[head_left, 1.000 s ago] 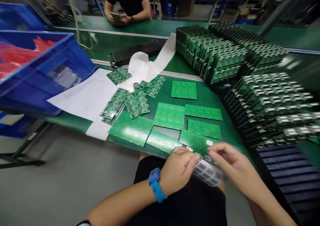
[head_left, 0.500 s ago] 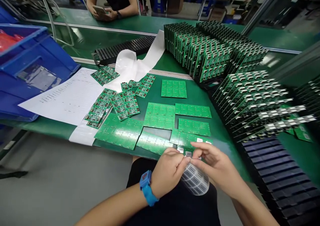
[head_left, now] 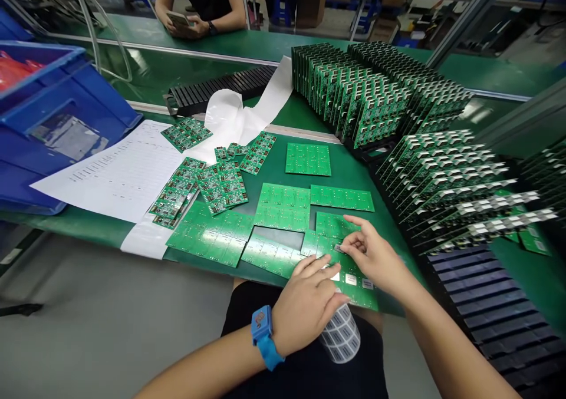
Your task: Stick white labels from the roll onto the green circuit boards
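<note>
My right hand (head_left: 374, 257) pinches a small label (head_left: 338, 247) between thumb and forefinger, right at the surface of a green circuit board panel (head_left: 365, 297) by the table's front edge. White labels (head_left: 351, 279) sit in a row on this panel. My left hand (head_left: 307, 304), with a blue watch on the wrist, rests its fingers on the same panel's left part. From beneath its thumb hangs a curled strip of labels (head_left: 341, 334), over my lap; the hold itself is hidden. More bare green panels (head_left: 283, 204) lie just beyond.
Populated circuit boards (head_left: 221, 184) lie loosely at left beside a printed sheet (head_left: 110, 169) and white paper strip (head_left: 225, 116). A blue bin (head_left: 66, 122) stands far left. Black racks of upright boards (head_left: 424, 181) line the right. Across the bench, a person (head_left: 198, 4) holds a phone.
My right hand has moved away from the label strip, up onto the panel with one label. My left hand has flattened onto the panel, and the strip hangs slightly lower.
</note>
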### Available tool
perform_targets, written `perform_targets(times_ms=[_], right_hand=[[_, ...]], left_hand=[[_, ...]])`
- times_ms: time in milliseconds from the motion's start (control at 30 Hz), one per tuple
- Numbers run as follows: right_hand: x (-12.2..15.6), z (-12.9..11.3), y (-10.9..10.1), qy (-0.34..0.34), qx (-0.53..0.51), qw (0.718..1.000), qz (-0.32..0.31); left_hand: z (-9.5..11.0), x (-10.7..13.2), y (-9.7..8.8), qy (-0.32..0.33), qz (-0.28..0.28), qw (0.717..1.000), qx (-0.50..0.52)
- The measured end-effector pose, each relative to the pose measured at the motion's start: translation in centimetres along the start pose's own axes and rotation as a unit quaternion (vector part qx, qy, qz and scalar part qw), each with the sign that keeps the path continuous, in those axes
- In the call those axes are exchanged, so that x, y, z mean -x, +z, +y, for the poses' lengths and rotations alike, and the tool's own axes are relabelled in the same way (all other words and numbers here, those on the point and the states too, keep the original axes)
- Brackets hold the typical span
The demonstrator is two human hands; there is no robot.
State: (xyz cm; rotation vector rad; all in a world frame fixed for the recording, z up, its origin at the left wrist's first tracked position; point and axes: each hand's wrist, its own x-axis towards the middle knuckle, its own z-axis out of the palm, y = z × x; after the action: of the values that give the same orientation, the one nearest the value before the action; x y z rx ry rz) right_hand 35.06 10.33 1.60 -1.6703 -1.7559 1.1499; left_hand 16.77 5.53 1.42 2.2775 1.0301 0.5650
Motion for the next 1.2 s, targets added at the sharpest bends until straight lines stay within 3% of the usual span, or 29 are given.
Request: perform_targets(times_ms=[233, 333, 433, 533, 667, 767, 900, 1200], right_hand=[[0.6, 0.1, 0.8, -0.037, 0.116, 0.992, 0.019], [0.8, -0.1, 0.9, -0.063, 0.173, 0.981, 0.061], [0.5, -0.6, 0.7, -0.048, 0.151, 0.983, 0.099], [-0.5, -1.5, 0.5, -0.024, 0.087, 0.994, 0.054], [-1.7, -2.5, 1.0, -0.015, 0.082, 0.996, -0.034], [-2.0, -2.5, 1.7, 0.013, 0.097, 0.995, -0.036], [-1.9, -2.2, 2.2, 0.040, 0.096, 0.994, -0.019], [-1.4, -1.7, 3.3, 0.050, 0.102, 0.993, 0.044]], left_hand=[[-0.3, 0.0, 0.3, -0.005, -0.004, 1.000, -0.011], [-0.3, -0.1, 0.3, -0.009, -0.005, 1.000, -0.001], [-0.3, -0.2, 0.4, -0.013, -0.002, 1.000, 0.007], [-0.2, 0.0, 0.3, -0.010, 0.018, 0.999, 0.024], [0.3, 1.4, -0.9, -0.003, 0.075, 0.990, 0.118], [0.3, 3.0, -2.3, -0.049, 0.107, 0.971, 0.208], [-0.4, 4.5, -3.4, -0.131, 0.124, 0.959, 0.218], [-1.5, 5.7, -2.8, -0.170, 0.122, 0.958, 0.195]])
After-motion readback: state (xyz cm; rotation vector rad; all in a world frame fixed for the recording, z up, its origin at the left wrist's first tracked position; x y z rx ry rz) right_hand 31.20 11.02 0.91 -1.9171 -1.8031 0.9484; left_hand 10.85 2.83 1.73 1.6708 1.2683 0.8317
